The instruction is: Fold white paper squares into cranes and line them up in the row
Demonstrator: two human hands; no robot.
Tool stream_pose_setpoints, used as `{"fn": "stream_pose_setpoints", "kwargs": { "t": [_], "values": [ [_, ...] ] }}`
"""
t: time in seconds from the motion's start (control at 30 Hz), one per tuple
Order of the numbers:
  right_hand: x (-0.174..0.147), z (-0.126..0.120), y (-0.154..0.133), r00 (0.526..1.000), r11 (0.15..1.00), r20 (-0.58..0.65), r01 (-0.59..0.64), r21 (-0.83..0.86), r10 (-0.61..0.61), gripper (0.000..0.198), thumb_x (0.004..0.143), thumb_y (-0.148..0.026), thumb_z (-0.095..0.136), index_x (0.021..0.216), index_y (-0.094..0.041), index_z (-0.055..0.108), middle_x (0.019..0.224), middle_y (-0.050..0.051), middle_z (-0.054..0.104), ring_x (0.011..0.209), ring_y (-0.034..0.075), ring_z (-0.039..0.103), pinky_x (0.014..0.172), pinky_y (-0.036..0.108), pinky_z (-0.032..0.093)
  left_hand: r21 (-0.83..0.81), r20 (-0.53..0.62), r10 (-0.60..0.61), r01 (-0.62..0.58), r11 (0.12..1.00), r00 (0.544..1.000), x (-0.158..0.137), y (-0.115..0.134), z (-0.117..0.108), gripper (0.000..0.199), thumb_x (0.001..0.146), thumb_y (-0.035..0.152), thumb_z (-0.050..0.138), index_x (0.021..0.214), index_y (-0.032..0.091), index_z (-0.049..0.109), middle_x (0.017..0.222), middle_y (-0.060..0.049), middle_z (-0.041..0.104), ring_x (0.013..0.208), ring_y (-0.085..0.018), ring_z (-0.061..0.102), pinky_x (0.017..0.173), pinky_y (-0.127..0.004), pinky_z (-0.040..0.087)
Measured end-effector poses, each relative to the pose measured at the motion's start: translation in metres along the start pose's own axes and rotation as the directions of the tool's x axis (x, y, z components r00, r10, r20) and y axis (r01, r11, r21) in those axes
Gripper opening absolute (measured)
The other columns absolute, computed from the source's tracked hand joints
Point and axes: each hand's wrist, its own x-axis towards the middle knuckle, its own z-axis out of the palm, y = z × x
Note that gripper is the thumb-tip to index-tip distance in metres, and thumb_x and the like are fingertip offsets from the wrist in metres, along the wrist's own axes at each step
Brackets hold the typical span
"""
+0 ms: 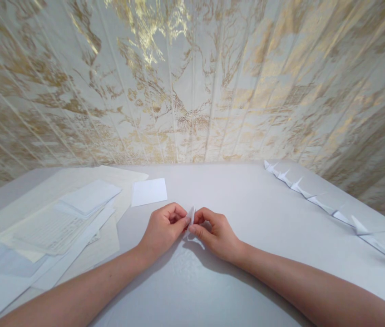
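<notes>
A small folded piece of white paper (191, 215) stands upright between my two hands, just above the middle of the table. My left hand (163, 227) pinches it from the left with thumb and fingertips. From the other side my right hand (215, 232) grips it between thumb and curled fingers. Its lower part is partly hidden by the fingers, so the full shape cannot be made out. Just beyond my left hand lies a flat white sheet of paper (149, 192).
Several folded paper cranes (359, 225) line the table's right side in a slanting row. Loose papers (52, 229), some printed, overlap on the left, with a small stack of white sheets (91, 196) on top. Behind the white table (219, 186) hangs a gold-patterned curtain (192, 91).
</notes>
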Motion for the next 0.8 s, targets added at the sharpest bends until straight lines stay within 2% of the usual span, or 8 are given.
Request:
{"fn": "stream_pose_setpoints", "kwargs": {
  "t": [0.1, 0.27, 0.37, 0.5, 0.7, 0.8],
  "values": [
    [-0.0005, 0.0006, 0.0003, 1.000, 1.000, 0.002, -0.022, 0.017, 0.022, 0.017, 0.076, -0.029, 0.054, 0.065, -0.017, 0.050, 0.061, -0.002, 0.055, 0.058, 0.010, 0.049, 0.056, 0.022, 0.039, 0.072, 0.025, 0.086, -0.088, 0.994, 0.996, -0.0020, -0.0011, -0.0005, 0.011, 0.066, 0.023, 0.058, 0.059, 0.016, 0.054, 0.051, 0.003, 0.054, 0.047, -0.009, 0.047, 0.046, -0.019, 0.036],
    [0.0000, 0.0002, 0.0034, 0.997, 0.993, -0.028, -0.070, 0.091, 0.073, 0.021, 0.078, -0.032, 0.049, 0.064, -0.017, 0.047, 0.058, -0.002, 0.050, 0.056, 0.010, 0.044, 0.054, 0.022, 0.037, 0.085, 0.215, 0.183, -0.205, 0.975, 0.959, -0.0035, 0.0041, -0.0040, 0.008, 0.067, 0.020, 0.059, 0.073, 0.016, 0.057, 0.067, 0.001, 0.059, 0.063, -0.013, 0.054, 0.061, -0.022, 0.044],
    [0.0006, -0.0005, 0.0037, 0.998, 0.989, 0.007, -0.067, 0.132, 0.067, 0.021, 0.079, -0.032, 0.047, 0.066, -0.017, 0.047, 0.060, -0.001, 0.049, 0.056, 0.010, 0.044, 0.055, 0.023, 0.037, 0.083, 0.223, 0.162, -0.184, 0.979, 0.961, -0.0022, 0.0063, -0.0059, 0.012, 0.062, 0.018, 0.064, 0.071, 0.017, 0.056, 0.067, 0.002, 0.059, 0.063, -0.012, 0.054, 0.061, -0.022, 0.043],
    [-0.0001, -0.0011, 0.0023, 0.998, 0.991, 0.043, -0.050, 0.128, 0.045, 0.020, 0.081, -0.030, 0.043, 0.070, -0.015, 0.051, 0.064, 0.000, 0.051, 0.059, 0.011, 0.044, 0.057, 0.024, 0.037, 0.091, 0.204, 0.136, -0.157, 0.983, 0.969, -0.0003, 0.0057, -0.0059, 0.008, 0.065, 0.020, 0.062, 0.069, 0.016, 0.056, 0.064, 0.002, 0.059, 0.060, -0.012, 0.053, 0.060, -0.022, 0.042],
    [-0.0001, -0.0012, 0.0033, 0.999, 0.998, 0.006, -0.046, 0.035, 0.046, 0.019, 0.080, -0.024, 0.040, 0.063, -0.016, 0.046, 0.058, -0.003, 0.043, 0.056, 0.010, 0.039, 0.053, 0.022, 0.033, -0.078, 0.266, 0.060, -0.041, 0.996, 0.962, 0.0019, 0.0006, -0.0045, 0.015, 0.065, 0.024, 0.062, 0.073, 0.015, 0.053, 0.066, 0.001, 0.057, 0.059, -0.011, 0.052, 0.055, -0.022, 0.041],
    [0.0014, -0.0022, 0.0034, 0.999, 0.999, -0.018, -0.032, 0.004, 0.032, 0.016, 0.077, -0.020, 0.039, 0.061, -0.018, 0.042, 0.056, -0.004, 0.040, 0.054, 0.010, 0.038, 0.051, 0.021, 0.031, -0.117, 0.292, 0.038, -0.004, 0.993, 0.956, 0.0025, 0.0000, -0.0042, 0.012, 0.067, 0.024, 0.057, 0.073, 0.014, 0.053, 0.063, 0.002, 0.054, 0.057, -0.010, 0.050, 0.054, -0.022, 0.040]
  ]
}}
